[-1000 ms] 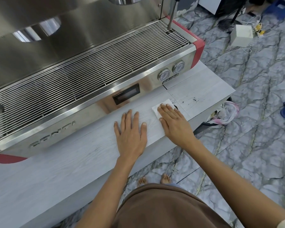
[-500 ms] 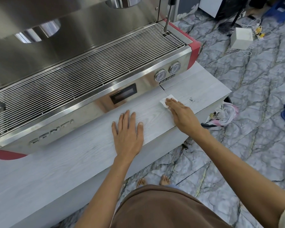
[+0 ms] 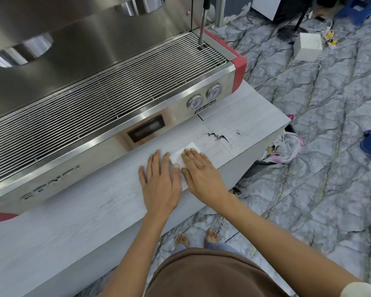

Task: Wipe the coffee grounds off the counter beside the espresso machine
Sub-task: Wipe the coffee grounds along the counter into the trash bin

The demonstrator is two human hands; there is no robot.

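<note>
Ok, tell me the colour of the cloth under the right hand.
White. The cloth shows best in the head view, flat on the counter.

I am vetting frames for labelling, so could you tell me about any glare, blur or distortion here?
Head view: wide-angle bend curves the espresso machine front and counter edge; soft glare on the steel panel; coffee grounds stay sharp; both hands look crisp, no motion blur.

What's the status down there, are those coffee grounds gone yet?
Right hand flat on white wipe; left hand flat on counter. Coffee grounds not yet cleared, lying right of wipe. Nothing in the way.
</note>
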